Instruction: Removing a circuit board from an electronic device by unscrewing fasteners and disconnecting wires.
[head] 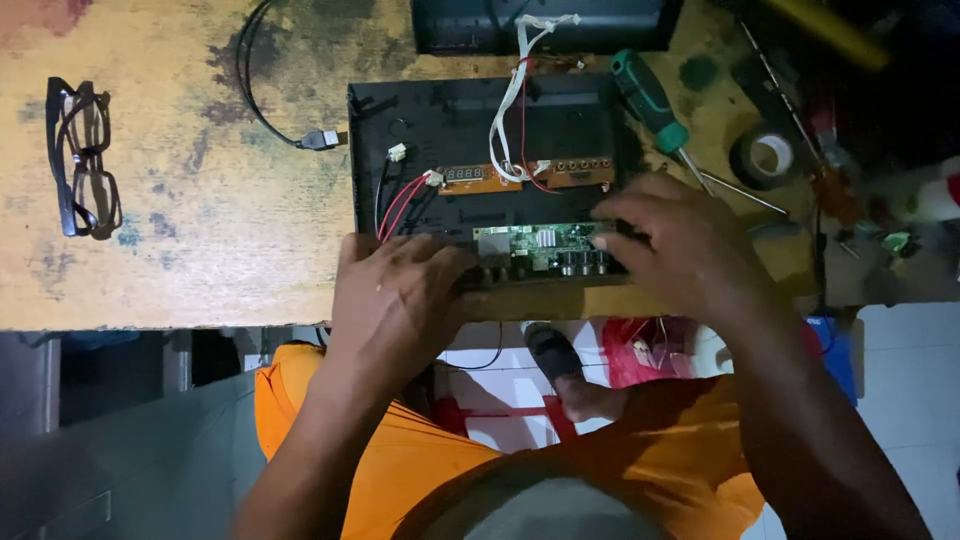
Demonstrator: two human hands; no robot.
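Both hands sit on the green circuit board (540,248), which runs left-right along the open black case's (480,130) near edge: left hand (400,290) spread flat at its left end, right hand (670,245) fingertips pressing the right end.

I am sitting at a small electronics repair bench, more a home workshop than a shop counter. I am looking down at a worn wooden worktop (180,240), stained and blotched with paint. An opened black device case (450,140) is lying near its front edge, showing a green circuit board (540,245), an orange display board (500,178) and loose red and white wires (515,110). A green-handled screwdriver (650,100) and a roll of black tape (765,155) are lying toward the right edge among other small tools. A cable with a plug (318,140) is trailing across the top, and folded glasses (85,155) are resting near the left edge. White floor tiles (900,400) are showing below.
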